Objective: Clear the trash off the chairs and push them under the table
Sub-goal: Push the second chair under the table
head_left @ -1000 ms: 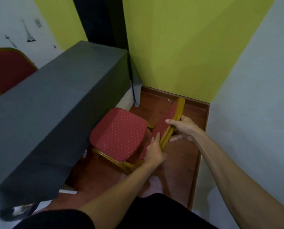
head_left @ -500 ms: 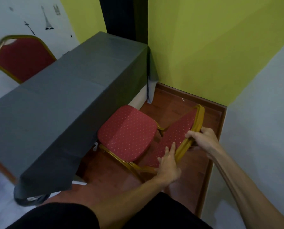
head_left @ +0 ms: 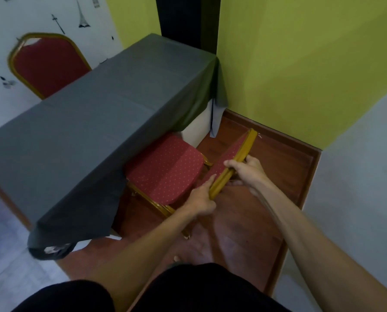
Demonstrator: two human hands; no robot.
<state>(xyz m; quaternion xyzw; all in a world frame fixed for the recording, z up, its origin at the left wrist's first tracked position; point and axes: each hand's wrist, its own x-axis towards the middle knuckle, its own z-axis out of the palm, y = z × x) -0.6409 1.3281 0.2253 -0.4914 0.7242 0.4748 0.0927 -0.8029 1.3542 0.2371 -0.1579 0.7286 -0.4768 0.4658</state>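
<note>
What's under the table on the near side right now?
The front of the red chair's seat sits beneath the edge of the grey tablecloth, with both hands, left hand and right hand, on its backrest. The cloth hides the table's legs and anything further underneath.

Yellow-green walls [head_left: 289, 70] meet at a corner, with a dark vertical strip [head_left: 185, 19] between them. A pale grey wall [head_left: 363, 165] stands on the right. The left wall [head_left: 41, 16] is white with small black drawings. The floor [head_left: 266, 181] is reddish wood with a matching skirting; pale tiles [head_left: 10, 280] lie lower left.
</note>
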